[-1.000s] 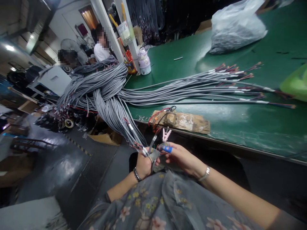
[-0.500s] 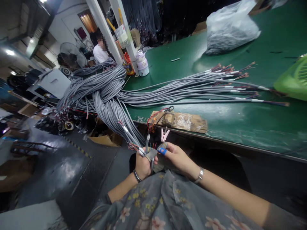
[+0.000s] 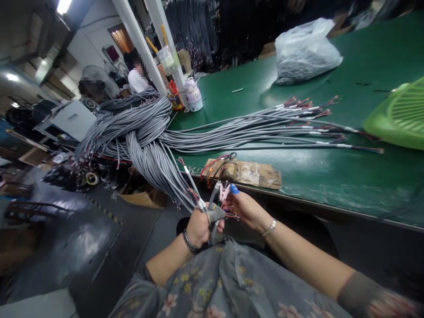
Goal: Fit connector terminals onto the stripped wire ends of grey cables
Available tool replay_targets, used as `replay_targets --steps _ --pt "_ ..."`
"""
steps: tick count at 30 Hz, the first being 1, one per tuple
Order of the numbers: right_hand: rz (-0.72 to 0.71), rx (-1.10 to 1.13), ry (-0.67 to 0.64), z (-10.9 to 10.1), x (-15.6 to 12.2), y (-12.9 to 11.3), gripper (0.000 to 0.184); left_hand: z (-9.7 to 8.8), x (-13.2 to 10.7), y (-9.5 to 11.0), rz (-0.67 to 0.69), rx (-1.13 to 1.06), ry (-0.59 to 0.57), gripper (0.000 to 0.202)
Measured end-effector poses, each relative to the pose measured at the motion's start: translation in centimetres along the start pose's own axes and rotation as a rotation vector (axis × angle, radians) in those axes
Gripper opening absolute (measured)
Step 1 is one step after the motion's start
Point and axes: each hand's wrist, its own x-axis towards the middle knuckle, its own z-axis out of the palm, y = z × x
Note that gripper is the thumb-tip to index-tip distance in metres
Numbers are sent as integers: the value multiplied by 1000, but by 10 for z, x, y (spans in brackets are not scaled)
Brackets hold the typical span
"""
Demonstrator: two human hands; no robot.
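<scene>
My left hand (image 3: 200, 225) is closed around grey cables (image 3: 195, 187). Their ends stick up past the thumb, with white sleeves and bare coloured wires. Grey tape wraps that thumb. Short coloured wires (image 3: 232, 216) fan out between my two hands. My right hand (image 3: 248, 210), blue tape on its thumb, is curled right beside a pink clip (image 3: 224, 191) at the bench edge. Its fingertips are partly hidden behind the clip and wires, so what they grip is unclear. Another grey cable end (image 3: 215, 191) rises next to the clip.
A wooden block (image 3: 255, 173) lies at the edge of the green bench (image 3: 331, 185). Behind it stretches a large bundle of grey cables (image 3: 212, 140). A plastic bag (image 3: 303, 53), a green basket (image 3: 402, 115) and a lilac bottle (image 3: 193, 95) stand farther back. One person (image 3: 137, 79) is in the background.
My right hand has moved up to the pink clip from just below it, its thumb now beside the clip. The cable ends in my left hand have shifted, and more coloured wires show. The view has turned slightly.
</scene>
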Motion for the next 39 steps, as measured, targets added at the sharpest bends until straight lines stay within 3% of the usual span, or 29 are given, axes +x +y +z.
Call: replay_targets --steps 6,11,24,29,36,39 --pt "19 44 -68 12 0 -1 49 7 9 3 -11 -23 -3 35" --pt "13 39 -41 16 -1 0 50 8 9 3 -35 9 -5 35" --pt "111 104 -40 9 -5 -4 47 5 -5 0 -25 27 -6 37" --pt "31 80 23 12 -6 -5 31 5 -12 -2 3 6 34 35" --pt "-106 -45 121 8 -6 0 40 11 -5 1 24 -17 83 36" --pt "-81 -28 58 8 -4 2 46 14 -3 2 42 -15 81 36"
